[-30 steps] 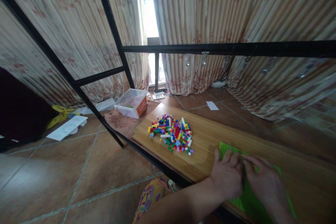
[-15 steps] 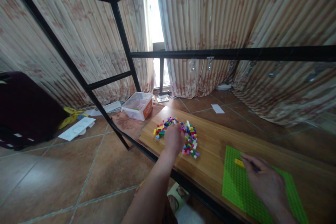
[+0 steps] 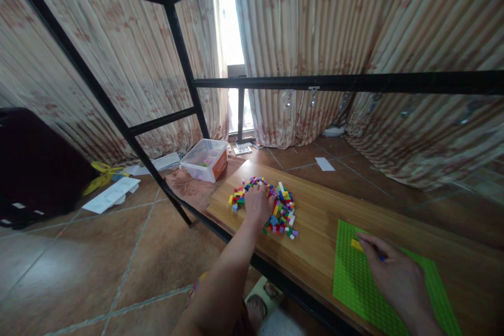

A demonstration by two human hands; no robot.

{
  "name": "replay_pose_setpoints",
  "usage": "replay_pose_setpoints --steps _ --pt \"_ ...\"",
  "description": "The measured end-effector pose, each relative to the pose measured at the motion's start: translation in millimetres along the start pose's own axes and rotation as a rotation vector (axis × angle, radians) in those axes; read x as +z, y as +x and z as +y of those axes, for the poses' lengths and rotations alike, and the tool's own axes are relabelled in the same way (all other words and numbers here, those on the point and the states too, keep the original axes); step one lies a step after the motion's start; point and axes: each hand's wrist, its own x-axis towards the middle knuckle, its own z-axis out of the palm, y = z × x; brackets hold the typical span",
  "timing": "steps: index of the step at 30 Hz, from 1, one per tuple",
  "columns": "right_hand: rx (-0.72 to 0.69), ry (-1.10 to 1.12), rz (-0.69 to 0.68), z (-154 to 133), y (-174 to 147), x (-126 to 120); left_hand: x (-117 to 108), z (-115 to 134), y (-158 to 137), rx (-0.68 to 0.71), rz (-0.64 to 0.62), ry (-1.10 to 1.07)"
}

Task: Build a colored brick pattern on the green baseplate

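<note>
My left hand (image 3: pixel 259 205) reaches down into a spread pile of small coloured building bricks (image 3: pixel 284 211) on the wooden board. Its fingertips are hidden behind the hand and among the bricks, so what they hold cannot be seen. On the right, my right hand (image 3: pixel 397 273) rests over a green baseplate (image 3: pixel 350 278) with its fingers closed. A bit of a blue brick (image 3: pixel 381 257) shows between those fingers. At the thumb and index fingertips, a yellow brick (image 3: pixel 356 244) sits on the baseplate, partly covered by the hand.
The wooden board (image 3: pixel 315 220) lies along a black metal frame (image 3: pixel 220 231). Beyond its far left end stands a clear plastic box (image 3: pixel 202 160) with some pieces inside. White papers (image 3: pixel 325 164) lie on the tiled floor. A dark suitcase (image 3: pixel 35 168) stands at the left.
My left hand has shifted slightly within the pile, uncovering more bricks on its right side. My right hand stays over the baseplate, its fingertips now covering a little more of the yellow brick.
</note>
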Motion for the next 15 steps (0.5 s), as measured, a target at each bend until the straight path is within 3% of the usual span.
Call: replay_pose_setpoints --steps 3,6,9,12,15 --pt "0.01 0.01 0.016 -0.4 -0.6 -3.2 -1.7 4.6 5.0 -0.028 -0.011 0.003" --pt "0.03 0.037 0.015 -2.3 -0.1 -6.3 -5.2 5.6 7.3 -0.087 -0.001 -0.162" --pt "0.054 0.094 0.006 -8.7 -0.1 -6.8 -7.5 9.2 4.6 -0.173 -0.067 -0.584" --pt "0.06 0.211 -0.006 -22.0 -1.9 -4.6 -8.2 20.8 -6.1 -0.264 -0.241 -1.13" --pt "0.047 0.369 -0.037 -39.7 -5.6 -1.4 -8.0 40.5 -24.3 -0.365 -0.426 -1.491"
